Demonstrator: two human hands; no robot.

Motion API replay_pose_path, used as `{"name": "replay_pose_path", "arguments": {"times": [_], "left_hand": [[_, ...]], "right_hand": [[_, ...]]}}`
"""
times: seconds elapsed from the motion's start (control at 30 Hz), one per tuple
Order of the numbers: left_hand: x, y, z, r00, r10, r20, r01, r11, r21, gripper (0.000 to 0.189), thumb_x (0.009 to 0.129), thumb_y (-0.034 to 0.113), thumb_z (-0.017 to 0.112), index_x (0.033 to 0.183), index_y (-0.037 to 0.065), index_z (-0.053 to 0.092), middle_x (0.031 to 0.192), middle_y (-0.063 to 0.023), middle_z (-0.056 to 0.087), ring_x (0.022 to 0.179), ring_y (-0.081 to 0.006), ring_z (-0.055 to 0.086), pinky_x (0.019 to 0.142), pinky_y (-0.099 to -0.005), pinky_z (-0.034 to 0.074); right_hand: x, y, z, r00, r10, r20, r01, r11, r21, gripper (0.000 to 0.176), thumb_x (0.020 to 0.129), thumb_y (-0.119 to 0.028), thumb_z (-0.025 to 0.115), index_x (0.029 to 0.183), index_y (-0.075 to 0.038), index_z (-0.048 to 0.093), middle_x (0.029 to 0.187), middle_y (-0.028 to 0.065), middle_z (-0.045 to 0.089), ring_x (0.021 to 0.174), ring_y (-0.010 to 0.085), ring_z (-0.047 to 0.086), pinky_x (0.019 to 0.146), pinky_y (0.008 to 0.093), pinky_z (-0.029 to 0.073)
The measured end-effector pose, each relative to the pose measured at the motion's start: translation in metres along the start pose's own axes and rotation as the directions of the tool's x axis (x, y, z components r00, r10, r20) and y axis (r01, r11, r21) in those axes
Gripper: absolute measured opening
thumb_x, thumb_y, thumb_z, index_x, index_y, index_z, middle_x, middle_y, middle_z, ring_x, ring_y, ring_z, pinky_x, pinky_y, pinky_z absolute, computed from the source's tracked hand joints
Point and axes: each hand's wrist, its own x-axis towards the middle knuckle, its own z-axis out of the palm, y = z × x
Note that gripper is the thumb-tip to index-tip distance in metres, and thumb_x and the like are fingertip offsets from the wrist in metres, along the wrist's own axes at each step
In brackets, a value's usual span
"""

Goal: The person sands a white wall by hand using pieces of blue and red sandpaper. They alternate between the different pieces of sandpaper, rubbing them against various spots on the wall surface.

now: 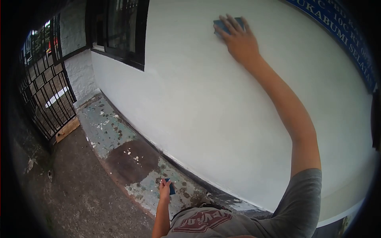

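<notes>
Reaching high, the right hand (241, 43) is holding a blue pad (219, 27) crosswise under its fingers against the wall (206, 107), while the left hand (164, 188) is pinching a darker pad (172, 189) well below.

From the right hand (240, 41), the bare wall (198, 107) runs open between six and eight o'clock. The blue sign (338, 32) blocks at three, the dark window frame (141, 35) at nine; the low ledge (131, 160) bounds passage at seven.

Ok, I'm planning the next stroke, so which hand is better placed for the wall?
Probably the right hand: it is spread over a blue pad against the wall, while the left hand is low over the ledge, holding another blue piece.
</notes>
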Motion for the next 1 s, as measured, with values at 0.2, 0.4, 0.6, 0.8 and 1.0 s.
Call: {"name": "replay_pose_path", "arguments": {"times": [0.2, 0.4, 0.6, 0.8, 1.0], "left_hand": [[-0.008, 0.008, 0.023, 0.997, 0.044, 0.064, -0.045, 0.999, 0.024, 0.016, 0.097, 0.016, 0.063, 0.108, 0.008, 0.057, 0.09, -0.0057, 0.067, 0.075, -0.0154, 0.066, 0.067, -0.0306, 0.056], [-0.015, 0.0, 0.021, 0.994, 0.03, 0.102, -0.036, 0.998, 0.056, 0.015, 0.097, 0.016, 0.063, 0.108, 0.007, 0.057, 0.091, -0.0059, 0.067, 0.075, -0.0156, 0.066, 0.066, -0.0309, 0.056], [-0.024, 0.002, 0.012, 0.997, 0.014, 0.079, -0.015, 1.0, 0.012, 0.016, 0.097, 0.016, 0.063, 0.109, 0.007, 0.056, 0.091, -0.0063, 0.067, 0.074, -0.0156, 0.065, 0.065, -0.0308, 0.055], [-0.028, 0.009, 0.027, 0.997, 0.027, 0.067, -0.029, 0.999, 0.038, 0.015, 0.097, 0.016, 0.062, 0.107, 0.007, 0.056, 0.091, -0.0074, 0.067, 0.071, -0.0156, 0.065, 0.064, -0.0301, 0.055], [-0.005, -0.017, 0.027, 0.992, 0.024, 0.125, -0.03, 0.998, 0.047, 0.018, 0.096, 0.016, 0.064, 0.109, 0.008, 0.056, 0.089, -0.0079, 0.068, 0.07, -0.0188, 0.067, 0.062, -0.0326, 0.056]], "right_hand": [[-0.004, 0.035, -0.009, 0.972, 0.227, -0.065, -0.229, 0.973, -0.023, 0.05, 0.104, -0.027, 0.047, 0.152, -0.035, 0.04, 0.161, -0.0036, 0.035, 0.151, 0.017, 0.027, 0.125, 0.0484, 0.021], [-0.185, -0.124, 0.007, 0.879, -0.419, 0.23, 0.359, 0.896, 0.261, 0.051, 0.105, -0.036, 0.042, 0.155, -0.037, 0.032, 0.166, -0.0092, 0.02, 0.153, 0.0139, 0.017, 0.129, 0.0433, 0.007], [-0.143, -0.069, -0.012, 0.905, -0.332, 0.267, 0.27, 0.932, 0.243, 0.052, 0.104, -0.033, 0.044, 0.155, -0.036, 0.034, 0.166, -0.0092, 0.021, 0.153, 0.0137, 0.017, 0.129, 0.0438, 0.007], [-0.039, 0.04, -0.038, 0.981, 0.157, -0.119, -0.162, 0.986, -0.034, 0.05, 0.097, -0.017, 0.056, 0.146, -0.022, 0.048, 0.158, -0.0007, 0.039, 0.146, 0.0165, 0.036, 0.124, 0.0473, 0.027], [-0.041, 0.037, 0.006, 0.989, 0.031, -0.143, -0.026, 0.999, 0.04, 0.045, 0.1, -0.019, 0.052, 0.145, -0.014, 0.05, 0.157, 0.0056, 0.04, 0.146, 0.0201, 0.035, 0.124, 0.0429, 0.028]]}}
